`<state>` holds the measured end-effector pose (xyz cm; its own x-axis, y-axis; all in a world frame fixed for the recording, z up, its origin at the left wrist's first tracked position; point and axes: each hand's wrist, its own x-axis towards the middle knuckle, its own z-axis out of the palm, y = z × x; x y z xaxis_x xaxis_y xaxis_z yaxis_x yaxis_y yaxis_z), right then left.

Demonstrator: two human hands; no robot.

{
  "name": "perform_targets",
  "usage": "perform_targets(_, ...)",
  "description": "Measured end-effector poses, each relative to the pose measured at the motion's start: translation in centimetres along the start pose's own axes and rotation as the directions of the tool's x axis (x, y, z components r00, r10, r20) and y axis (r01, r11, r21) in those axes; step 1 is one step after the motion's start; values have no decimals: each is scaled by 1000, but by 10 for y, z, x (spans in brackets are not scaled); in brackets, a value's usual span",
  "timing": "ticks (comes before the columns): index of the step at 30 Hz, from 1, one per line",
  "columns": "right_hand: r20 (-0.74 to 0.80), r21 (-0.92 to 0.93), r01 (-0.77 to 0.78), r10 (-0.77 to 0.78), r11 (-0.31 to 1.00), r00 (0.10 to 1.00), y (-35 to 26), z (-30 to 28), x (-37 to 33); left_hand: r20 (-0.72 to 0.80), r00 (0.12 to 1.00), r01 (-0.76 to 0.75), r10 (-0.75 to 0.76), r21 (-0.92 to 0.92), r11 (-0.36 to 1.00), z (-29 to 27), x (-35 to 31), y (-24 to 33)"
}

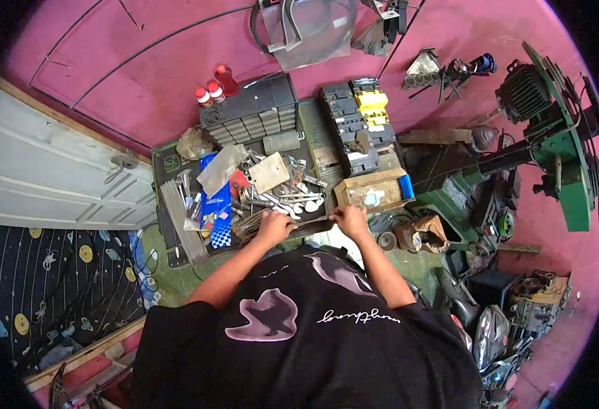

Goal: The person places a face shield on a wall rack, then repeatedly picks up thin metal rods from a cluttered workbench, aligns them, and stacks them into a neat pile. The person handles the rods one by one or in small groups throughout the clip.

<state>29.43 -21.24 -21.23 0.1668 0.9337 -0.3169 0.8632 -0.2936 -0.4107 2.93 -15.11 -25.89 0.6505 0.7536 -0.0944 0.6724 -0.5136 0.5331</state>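
A dark, flat brownish strip [313, 226] stretches between my two hands at the near edge of the workbench; its exact kind is hard to make out. My left hand [277, 228] pinches its left end, with the fingers closed. At the other end, my right hand [351, 221] grips it between thumb and fingers. Just beyond the strip lie several spanners [299, 203] in a loose pile. Close to my left hand is a bundle of thin rods [248, 225]. A cardboard box [371, 189] stands beyond my right hand.
A blue packet [216, 204] and long grey rods [182, 221] lie at the bench's left. Behind stand a small-drawer cabinet [252, 112] and black-and-yellow cases [361, 123]. A green drilling machine [559, 157] is at the right, a white door [54, 163] at the left.
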Motion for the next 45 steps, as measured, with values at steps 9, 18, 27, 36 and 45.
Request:
perform_targets(9, -138, -161, -75, 53, 984, 989, 24, 25, 1, -38, 994, 108, -102, 237, 965, 29, 0, 10)
perform_targets(18, -60, -201, 0, -12, 980, 998, 12, 35, 9, 38, 990, 113, -135, 351, 930, 55, -2, 8)
perform_targets(27, -48, -191, 44, -54, 981, 997, 8, 38, 20, -72, 971, 235, -226, 165, 958, 54, -9, 12)
perform_targets(36, -66, -161, 75, -86, 984, 994, 11, 50, 39, -183, 967, 189, -177, 54, 980, 58, -1, 13)
perform_targets(45, 45, -148, 81, -75, 986, 996, 4, 46, 38, -169, 960, 213, -222, -69, 975, 38, 2, 36)
